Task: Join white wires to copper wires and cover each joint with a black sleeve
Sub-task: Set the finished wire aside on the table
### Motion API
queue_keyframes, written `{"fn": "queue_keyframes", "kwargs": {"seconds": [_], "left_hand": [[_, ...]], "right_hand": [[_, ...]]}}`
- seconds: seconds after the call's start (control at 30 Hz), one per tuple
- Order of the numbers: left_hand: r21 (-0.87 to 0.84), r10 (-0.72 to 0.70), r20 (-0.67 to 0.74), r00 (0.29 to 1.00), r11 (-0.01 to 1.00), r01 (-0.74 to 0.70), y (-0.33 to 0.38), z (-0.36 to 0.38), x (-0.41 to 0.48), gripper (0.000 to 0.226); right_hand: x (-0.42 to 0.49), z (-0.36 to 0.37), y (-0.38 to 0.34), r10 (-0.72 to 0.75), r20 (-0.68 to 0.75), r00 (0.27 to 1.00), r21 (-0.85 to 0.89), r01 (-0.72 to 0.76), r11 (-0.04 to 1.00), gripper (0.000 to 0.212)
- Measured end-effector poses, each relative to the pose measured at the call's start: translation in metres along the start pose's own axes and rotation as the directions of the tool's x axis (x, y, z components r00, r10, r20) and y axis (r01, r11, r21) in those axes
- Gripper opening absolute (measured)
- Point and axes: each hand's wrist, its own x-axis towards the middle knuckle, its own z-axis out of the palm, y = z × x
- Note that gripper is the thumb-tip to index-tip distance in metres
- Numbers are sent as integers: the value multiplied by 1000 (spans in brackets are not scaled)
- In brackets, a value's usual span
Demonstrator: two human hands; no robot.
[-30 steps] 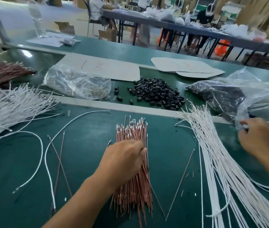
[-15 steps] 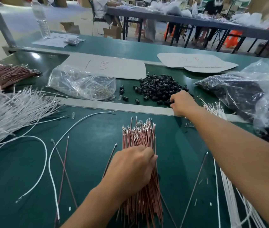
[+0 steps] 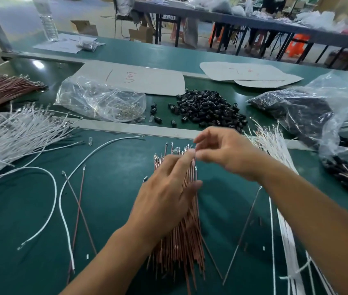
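Centrally, left hand [image 3: 164, 201] flat on copper wires [image 3: 182, 248], right hand [image 3: 226, 154] at its fingertips, grip unclear

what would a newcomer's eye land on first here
The left hand and right hand meet fingertip to fingertip over the bundle of copper wires at centre. Behind them lies a heap of black sleeves, with white wires fanned out at far left.

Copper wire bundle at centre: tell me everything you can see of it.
The copper wire bundle is a loose sheaf of thin, straight, pinkish-copper wires lying flat on the green table, near ends toward the camera. Far ends carry small shiny metal terminals. The left hand rests on its middle; the right hand hovers at the tips.
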Motion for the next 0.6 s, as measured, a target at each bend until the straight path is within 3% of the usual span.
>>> {"fn": "queue_keyframes", "kwargs": {"seconds": [0.07,0.17,0.2,0.27,0.33,0.4,0.5,0.6], "left_hand": [[-52,94,-60,994,994,-98,1,2,-1,41],[-133,166,-165,972,973,-189,7,7,-4,25],[-150,152,-178,972,972,-179,9,9,-5,23],[-160,76,-181,981,981,-106,11,10,-5,23],[-177,-18,-187,982,984,-16,9,7,-5,25],[-177,-45,-192,980,984,11,4,4,-4,22],[-162,-7,-174,985,987,-21,1,5,-1,15],[-122,44,-148,988,991,-63,2,7,-2,17]], "right_hand": [[-31,23,-4,-16,136,991,147,-4,989,28],[-62,26,-7,9,58,998,234,-22,972,37],[-72,19,-8,8,38,999,182,-15,983,40],[-95,-2,-4,5,68,998,-84,1,996,31],[-119,-19,5,27,169,985,-388,42,921,17],[-141,-31,17,60,183,981,-602,63,796,26],[-169,-45,28,152,206,967,-716,43,697,25],[-175,-48,30,193,335,922,-680,95,727,12]]}}
